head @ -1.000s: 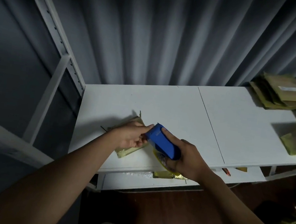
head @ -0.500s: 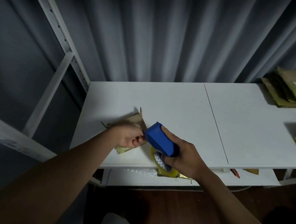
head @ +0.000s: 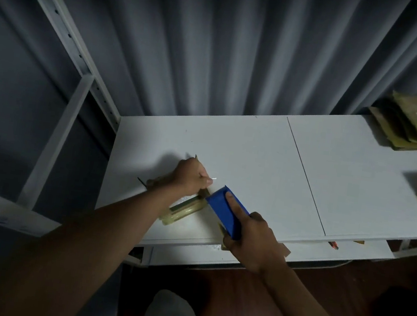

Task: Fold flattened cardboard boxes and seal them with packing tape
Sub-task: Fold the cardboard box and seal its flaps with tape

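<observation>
The person is laying tape across a small cardboard box that lies on the white counter, partly under the left hand and just short of the counter's near edge. The left hand's fingers are curled down on the box's far end and appear to pinch a bright sliver of tape end beside the thumb, though the dim light leaves that uncertain. The right hand grips the blue tape dispenser from behind, its forefinger stretched flat along the blue top, the toothed edge just beside the left thumb and touching or nearly touching the box. To do this step well, the left hand should pin the box and tape end firmly while the right draws the dispenser toward the body in a straight, low line, keeping the strip taut and centred on the seam; a tilt onto the teeth should then cut it cleanly. Well to the right of both hands, a stack of flat cardboard waits at the counter's far corner.
</observation>
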